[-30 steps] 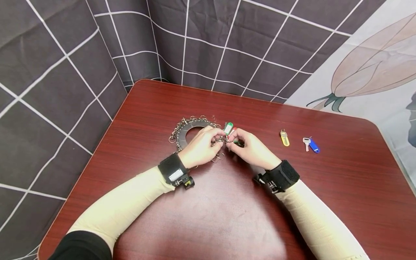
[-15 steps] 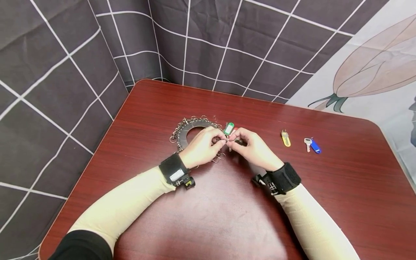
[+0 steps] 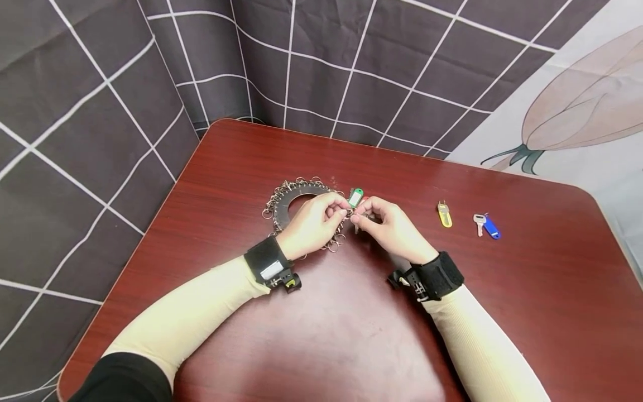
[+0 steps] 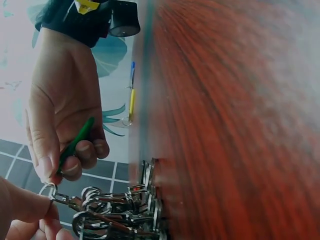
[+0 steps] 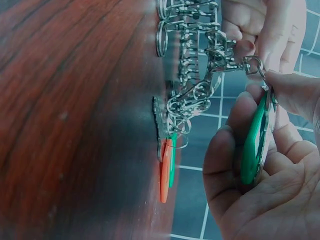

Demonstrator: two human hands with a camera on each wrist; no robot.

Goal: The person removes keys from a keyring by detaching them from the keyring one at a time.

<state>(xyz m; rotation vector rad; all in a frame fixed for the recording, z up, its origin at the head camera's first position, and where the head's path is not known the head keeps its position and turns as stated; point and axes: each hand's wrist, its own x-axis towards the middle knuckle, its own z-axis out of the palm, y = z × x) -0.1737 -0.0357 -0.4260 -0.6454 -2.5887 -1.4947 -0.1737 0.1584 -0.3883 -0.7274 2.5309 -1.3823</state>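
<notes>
My left hand point(image 3: 312, 223) pinches a small metal split ring point(image 5: 255, 65) hanging from a clip on a grey disc point(image 3: 282, 211). Many such clips and rings line this disc's edge, and it lies on the table partly under my left hand. Close by, my right hand point(image 3: 390, 228) holds a green key tag point(image 5: 254, 137) together with a key point(image 5: 268, 131), its thumb at their top beside the split ring. Whether the tag is threaded on that ring, I cannot tell. Past the fingertips lie another green tag point(image 3: 355, 197) and a red tag point(image 5: 164, 172), beside the disc's rings.
To the right on the red-brown table point(image 3: 532, 290) lie a yellow key tag point(image 3: 444, 214) and a blue key tag point(image 3: 493, 227) with a silver key point(image 3: 479, 223). Dark grid-patterned cloth point(image 3: 311, 84) hangs behind the table's far edge.
Both hands stay at the same spot beside the disc. Their fingertips have shifted slightly, and the split ring now shows between them in the head view.
</notes>
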